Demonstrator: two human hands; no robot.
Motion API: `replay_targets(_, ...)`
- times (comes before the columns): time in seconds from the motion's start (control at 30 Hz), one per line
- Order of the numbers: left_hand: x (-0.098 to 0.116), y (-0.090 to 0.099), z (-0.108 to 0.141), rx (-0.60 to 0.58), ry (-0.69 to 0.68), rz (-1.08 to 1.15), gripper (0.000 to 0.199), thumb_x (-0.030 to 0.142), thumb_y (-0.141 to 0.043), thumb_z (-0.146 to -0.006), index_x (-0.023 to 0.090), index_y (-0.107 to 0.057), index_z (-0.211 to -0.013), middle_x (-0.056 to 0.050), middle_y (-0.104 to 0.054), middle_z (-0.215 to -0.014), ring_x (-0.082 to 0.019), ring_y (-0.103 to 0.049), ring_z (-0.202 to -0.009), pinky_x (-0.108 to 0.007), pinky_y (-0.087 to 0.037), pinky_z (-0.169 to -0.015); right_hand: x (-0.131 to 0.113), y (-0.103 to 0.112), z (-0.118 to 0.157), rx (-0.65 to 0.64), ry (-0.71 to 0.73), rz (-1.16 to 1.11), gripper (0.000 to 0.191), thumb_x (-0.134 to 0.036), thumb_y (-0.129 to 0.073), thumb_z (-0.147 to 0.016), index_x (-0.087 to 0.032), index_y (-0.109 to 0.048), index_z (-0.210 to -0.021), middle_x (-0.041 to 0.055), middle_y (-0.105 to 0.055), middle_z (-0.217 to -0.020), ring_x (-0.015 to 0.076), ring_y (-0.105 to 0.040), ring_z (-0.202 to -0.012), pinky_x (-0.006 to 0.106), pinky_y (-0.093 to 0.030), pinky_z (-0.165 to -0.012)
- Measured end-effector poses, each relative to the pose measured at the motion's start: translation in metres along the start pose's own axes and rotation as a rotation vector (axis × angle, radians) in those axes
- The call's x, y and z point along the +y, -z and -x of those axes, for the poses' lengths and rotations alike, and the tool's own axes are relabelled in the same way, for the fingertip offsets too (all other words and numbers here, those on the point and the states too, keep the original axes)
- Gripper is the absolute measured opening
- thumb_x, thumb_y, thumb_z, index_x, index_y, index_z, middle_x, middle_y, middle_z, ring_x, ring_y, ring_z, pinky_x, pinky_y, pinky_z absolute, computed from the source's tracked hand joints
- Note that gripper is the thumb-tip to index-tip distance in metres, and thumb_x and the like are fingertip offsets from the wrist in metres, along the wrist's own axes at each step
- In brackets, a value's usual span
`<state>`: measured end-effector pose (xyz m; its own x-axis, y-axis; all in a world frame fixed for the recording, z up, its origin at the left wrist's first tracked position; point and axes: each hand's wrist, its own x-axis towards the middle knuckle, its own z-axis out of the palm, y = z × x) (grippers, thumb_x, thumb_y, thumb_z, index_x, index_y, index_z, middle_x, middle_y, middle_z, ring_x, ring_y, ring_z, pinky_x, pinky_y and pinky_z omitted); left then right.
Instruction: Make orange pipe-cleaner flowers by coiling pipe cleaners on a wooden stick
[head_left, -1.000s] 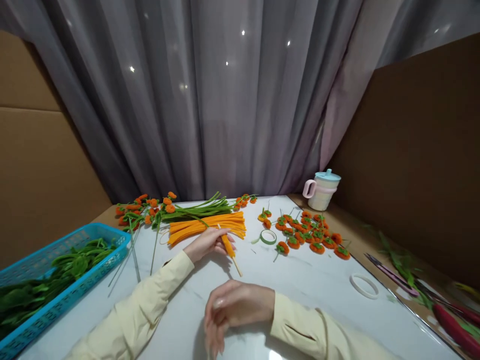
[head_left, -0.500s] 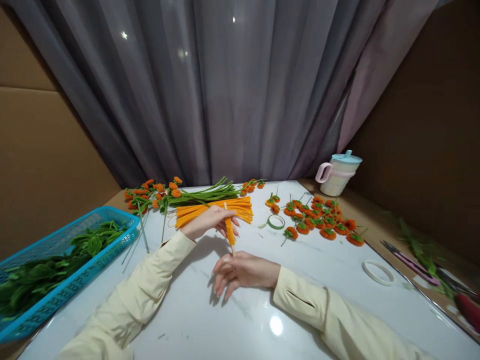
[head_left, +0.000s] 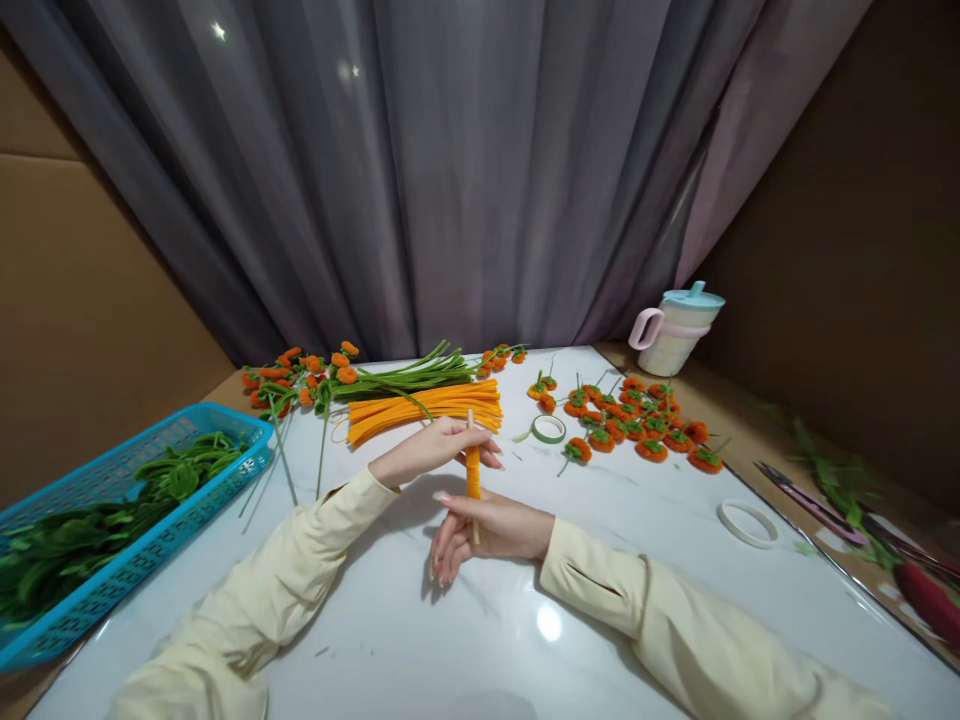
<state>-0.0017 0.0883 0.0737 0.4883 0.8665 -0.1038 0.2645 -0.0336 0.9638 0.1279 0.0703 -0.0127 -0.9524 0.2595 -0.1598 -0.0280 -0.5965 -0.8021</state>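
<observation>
A thin wooden stick with orange fuzzy stem wound round it (head_left: 473, 474) stands nearly upright between my hands. My left hand (head_left: 442, 446) pinches its upper part between thumb and fingers. Lower down, my right hand (head_left: 491, 525) has the stick's bottom end between its thumb and curled fingers. Just beyond my left hand lies a bundle of orange fuzzy stems (head_left: 420, 408), with green stems (head_left: 427, 372) behind it.
At the left is a blue basket (head_left: 187, 520) of green leaves. Orange flowers (head_left: 652, 450) spread right of centre, near green tape (head_left: 548, 429) and a white ring (head_left: 748, 524). Pliers (head_left: 810, 500) lie at the right edge; a lidded cup (head_left: 671, 335) stands behind.
The wound stick has become more upright and shifted slightly right. My right thumb has come over its lower end, which now reaches further down across that hand. The view has tilted slightly.
</observation>
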Motion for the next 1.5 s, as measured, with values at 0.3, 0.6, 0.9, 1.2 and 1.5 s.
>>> replay_targets(0.3, -0.008, -0.010, -0.008, -0.088, 0.052, 0.349, 0.042, 0.043, -0.050, -0.084, 0.007, -0.066, -0.099, -0.015, -0.070, -0.094, -0.026, -0.063, -0.096, -0.036, -0.044, -0.088, -0.002, -0.001, 0.000, -0.048, 0.016, 0.051, 0.061, -0.057, -0.054, -0.079, 0.001, -0.066, -0.063, 0.0176, -0.067, -0.073, 0.0201, -0.066, -0.064, 0.032, -0.049, -0.067)
replay_targets(0.6, -0.015, -0.014, -0.010, -0.122, 0.060, 0.219, 0.049, 0.049, -0.046, -0.086, 0.006, -0.067, -0.097, -0.016, -0.070, -0.094, -0.027, -0.063, -0.098, -0.037, -0.041, -0.095, 0.000, -0.004, 0.001, -0.001, 0.058, 0.045, 0.058, -0.054, -0.056, -0.079, -0.003, -0.064, -0.055, 0.0151, -0.067, -0.070, 0.0183, -0.065, -0.061, 0.029, -0.048, -0.063)
replay_targets(0.9, -0.013, -0.015, -0.008, -0.142, 0.081, 0.134, 0.044, 0.045, -0.051, -0.083, 0.006, -0.068, -0.093, -0.015, -0.071, -0.092, -0.026, -0.065, -0.094, -0.036, -0.044, -0.092, 0.001, -0.005, 0.000, 0.049, 0.107, 0.052, 0.054, -0.051, -0.058, -0.080, -0.004, -0.062, -0.052, 0.0151, -0.067, -0.069, 0.0165, -0.063, -0.060, 0.028, -0.046, -0.062)
replay_targets(1.2, -0.026, -0.017, -0.010, -0.190, 0.120, 0.047, 0.048, 0.048, -0.044, -0.084, 0.007, -0.066, -0.095, -0.013, -0.071, -0.089, -0.024, -0.064, -0.090, -0.032, -0.045, -0.086, -0.002, -0.004, 0.000, 0.101, 0.103, 0.094, 0.054, -0.036, -0.048, -0.083, -0.012, -0.050, -0.036, 0.0026, -0.045, -0.030, 0.0035, -0.024, -0.024, 0.019, -0.018, -0.029)
replay_targets(1.5, -0.025, -0.014, -0.007, -0.233, -0.001, -0.263, 0.049, 0.046, -0.032, -0.089, 0.013, -0.066, -0.101, -0.005, -0.066, -0.091, -0.018, -0.058, -0.088, -0.022, -0.040, -0.082, -0.003, -0.006, 0.002, 0.114, 0.159, 0.104, 0.049, -0.033, -0.049, -0.079, -0.013, -0.048, -0.034, 0.0059, -0.053, -0.036, 0.0055, -0.032, -0.021, 0.019, -0.018, -0.025)
